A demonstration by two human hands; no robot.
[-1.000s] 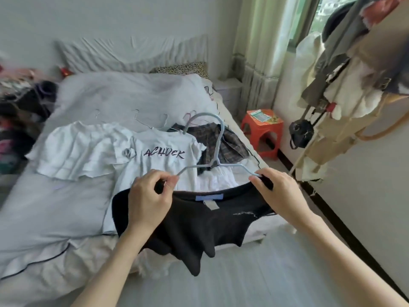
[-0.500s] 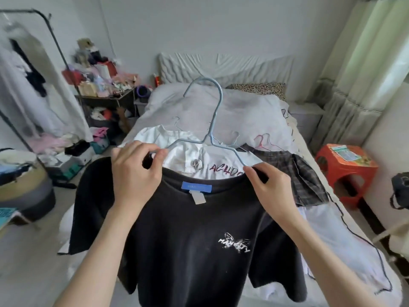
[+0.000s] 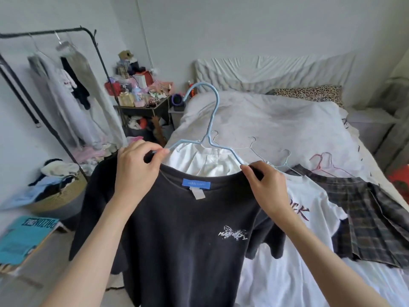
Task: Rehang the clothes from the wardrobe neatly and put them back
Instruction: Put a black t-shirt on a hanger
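While both grip: left hand [image 3: 135,167] | right hand [image 3: 265,185] | matte black tee [image 3: 177,240] | thin blue hanger [image 3: 212,120]

My black T-shirt [image 3: 177,240] is matt, soft cloth; its hanger [image 3: 208,129] looks like smooth pale-blue coated wire. Beside the T-shirt, a plaid skirt [image 3: 371,218] of woven cloth.

A home bedroom: bed [image 3: 276,120], clothes rack [image 3: 55,32], cluttered nightstand [image 3: 143,107]
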